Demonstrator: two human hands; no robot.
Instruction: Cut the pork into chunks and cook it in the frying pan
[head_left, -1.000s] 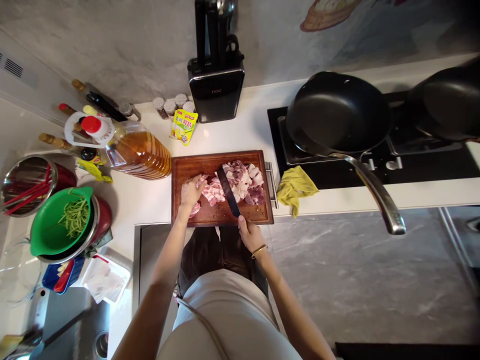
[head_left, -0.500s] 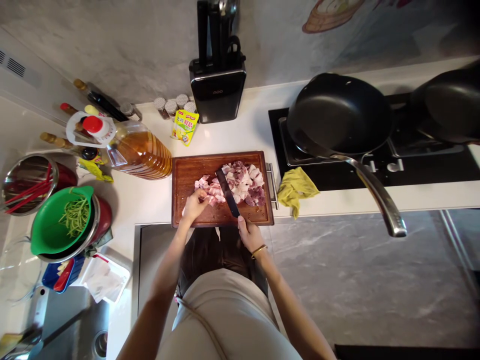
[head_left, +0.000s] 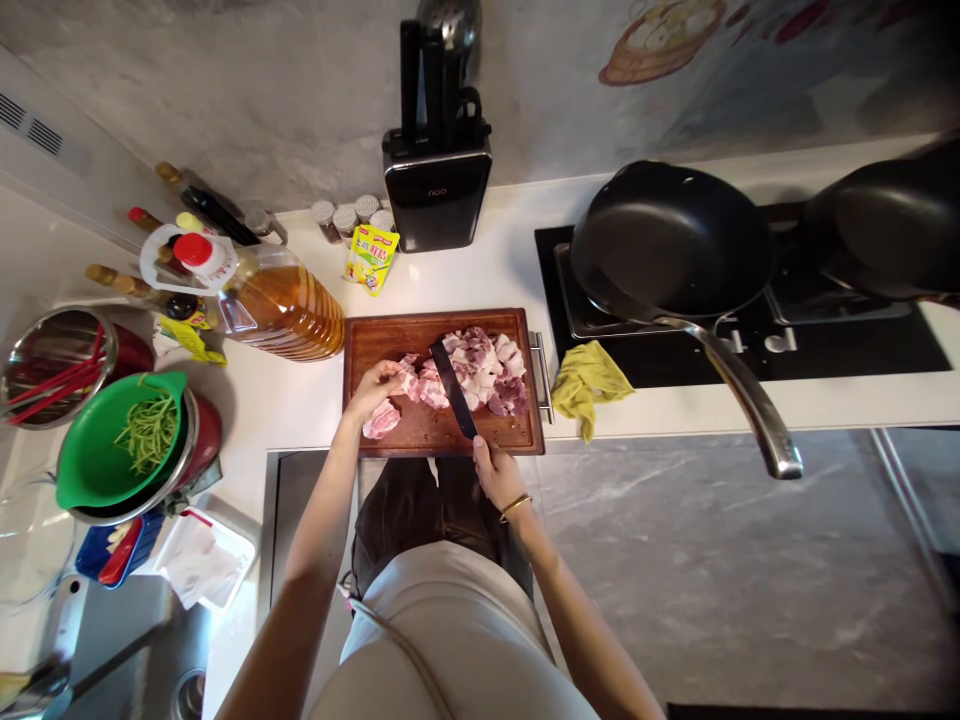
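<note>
My right hand (head_left: 495,472) is wrapped round the handle of a dark-bladed kitchen knife (head_left: 454,388). The blade lies slantwise across the raw meat, its tip pointing away from me. Most of the cut meat (head_left: 484,372) is heaped to the right of the blade, with more pieces just left of it. My left hand (head_left: 371,388) pinches a small piece of meat (head_left: 409,384) at the left end of the row. Below that hand a separate pink chunk of meat (head_left: 381,420) lies on the wooden cutting board (head_left: 375,338).
A yellow cloth (head_left: 592,380) lies between the board and the stove, which bears a large wok (head_left: 675,240). A knife block (head_left: 436,195), a seasoning packet (head_left: 371,258) and an oil jug (head_left: 289,310) stand behind. Left is a green colander (head_left: 86,450) holding cut green vegetables.
My left hand has moved slightly up and left, uncovering the separate chunk of meat below it. The knife stays in nearly the same place over the meat.
</note>
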